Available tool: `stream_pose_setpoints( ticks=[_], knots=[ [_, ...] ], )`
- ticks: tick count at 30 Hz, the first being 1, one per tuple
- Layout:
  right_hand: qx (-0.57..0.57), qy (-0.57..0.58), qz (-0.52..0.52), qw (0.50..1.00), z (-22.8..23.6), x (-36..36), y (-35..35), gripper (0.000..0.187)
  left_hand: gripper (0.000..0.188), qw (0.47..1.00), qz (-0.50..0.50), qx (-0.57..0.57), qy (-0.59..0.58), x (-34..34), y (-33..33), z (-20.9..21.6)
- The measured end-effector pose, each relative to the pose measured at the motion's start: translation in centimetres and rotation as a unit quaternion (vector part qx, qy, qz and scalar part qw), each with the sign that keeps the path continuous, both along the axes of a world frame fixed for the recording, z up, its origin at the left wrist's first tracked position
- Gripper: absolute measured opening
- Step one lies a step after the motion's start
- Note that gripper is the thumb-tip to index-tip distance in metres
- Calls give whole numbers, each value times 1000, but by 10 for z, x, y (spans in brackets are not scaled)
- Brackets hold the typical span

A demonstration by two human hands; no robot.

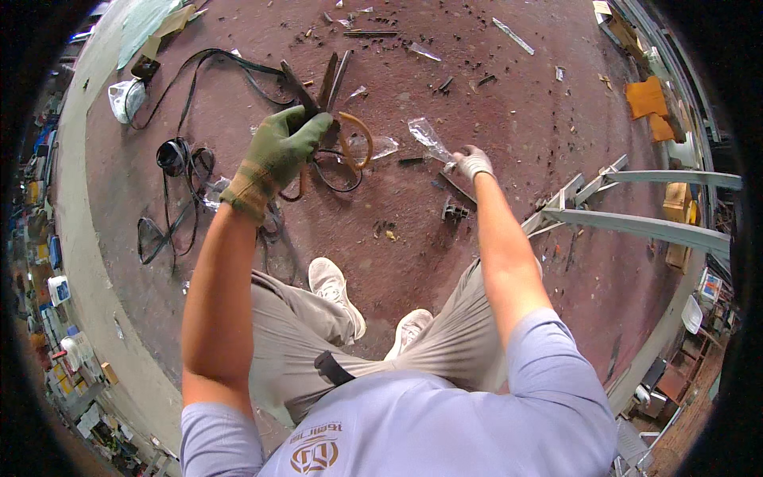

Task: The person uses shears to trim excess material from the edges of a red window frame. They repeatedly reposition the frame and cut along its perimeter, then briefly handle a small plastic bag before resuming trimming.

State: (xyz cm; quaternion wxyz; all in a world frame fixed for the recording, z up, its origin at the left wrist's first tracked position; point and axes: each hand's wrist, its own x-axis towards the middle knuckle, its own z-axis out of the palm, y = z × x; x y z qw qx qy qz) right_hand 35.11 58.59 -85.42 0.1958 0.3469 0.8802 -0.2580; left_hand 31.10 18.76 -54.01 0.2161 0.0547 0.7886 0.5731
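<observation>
My left hand (pixel 280 155), in a green and tan work glove, is closed around a bundle of dark flat strips (pixel 327 83) that fan out beyond the fingers. An orange-brown loop (pixel 367 143) and a black cable loop (pixel 338 189) hang beside that fist. My right hand (pixel 474 161), in a pale glove, has its fingers closed on one end of a clear plastic wrapper (pixel 429 137). Just below the right hand, a dark narrow strip (pixel 458 189) and a small dark metal part (pixel 455 211) lie on the floor.
Black cable (pixel 191 159) lies in loops on the left, near a white plastic bag (pixel 127 100). A metal ladder (pixel 636 219) lies at the right. Plastic scraps (pixel 513 36) and dark bits litter the reddish floor (pixel 477 262). Orange cloth (pixel 646 98) sits at the far right.
</observation>
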Motion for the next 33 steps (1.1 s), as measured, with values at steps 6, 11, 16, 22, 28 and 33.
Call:
stream_pose_setpoints(
  ticks=[6, 11, 16, 22, 28, 33],
  knots=[
    [11, -17, 28, 999, -32, -9, -27, 43, 29, 1000, -26, -9, -2, 10, -3, -6],
    [-164, 108, -66, 978, -6, -15, -18, 26, 34, 996, -84, -38, 10, 4, 5, -11],
    [-385, 255, -135, 876, 86, -17, -38, 20, 30, 992, -112, 31, -54, -2, 22, -14],
    [-488, 339, -108, 797, 197, 12, -101, 23, 32, 976, -181, 32, -117, 1, 32, -14],
    [-667, 341, -105, 654, 245, 30, -123, 32, 33, 966, -228, 13, -120, 8, 41, -24],
    [-788, 295, -69, 537, 257, 40, -120, 50, 35, 960, -246, 50, -128, 7, 48, -30]
  ],
)
